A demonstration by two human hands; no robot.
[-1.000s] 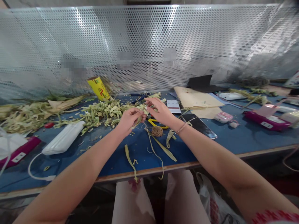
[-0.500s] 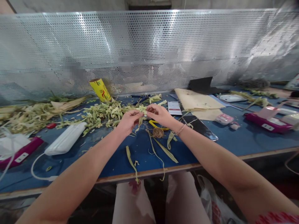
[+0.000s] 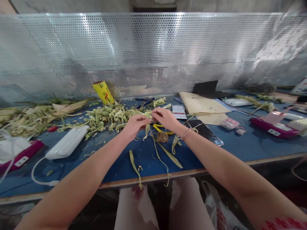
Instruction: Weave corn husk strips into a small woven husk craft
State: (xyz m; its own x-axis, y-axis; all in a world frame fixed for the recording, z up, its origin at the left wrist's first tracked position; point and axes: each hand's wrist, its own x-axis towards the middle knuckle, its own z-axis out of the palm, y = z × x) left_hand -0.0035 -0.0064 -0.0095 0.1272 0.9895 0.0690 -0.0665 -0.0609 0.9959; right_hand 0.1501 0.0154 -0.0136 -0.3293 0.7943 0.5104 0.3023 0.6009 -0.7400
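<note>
Above the blue table my left hand point(image 3: 136, 126) and my right hand point(image 3: 165, 118) meet, fingertips almost touching. Both are closed in a pinch on a pale green corn husk strip point(image 3: 146, 131), whose loose end dangles below the fingers. Exactly how it is folded between the fingertips is too small to make out. Just under my right hand lie a tool with yellow handles point(image 3: 161, 129) and a small ball of brown twine point(image 3: 162, 137). A pile of husk pieces point(image 3: 105, 115) spreads behind and left of my left hand. Several single strips point(image 3: 170, 155) lie nearer the table's front edge.
A yellow tube point(image 3: 103, 92) leans near the perforated metal screen point(image 3: 153, 41). At left sit a white power bank point(image 3: 68, 142) with a cable and a purple box point(image 3: 26, 156). A dark phone point(image 3: 206, 132), beige paper point(image 3: 200, 103) and another purple box point(image 3: 273, 127) are at right.
My left-hand fingers have turned and straightened slightly at the pinch. The dangling husk end has shifted a little right and shows more. The rest lies as before.
</note>
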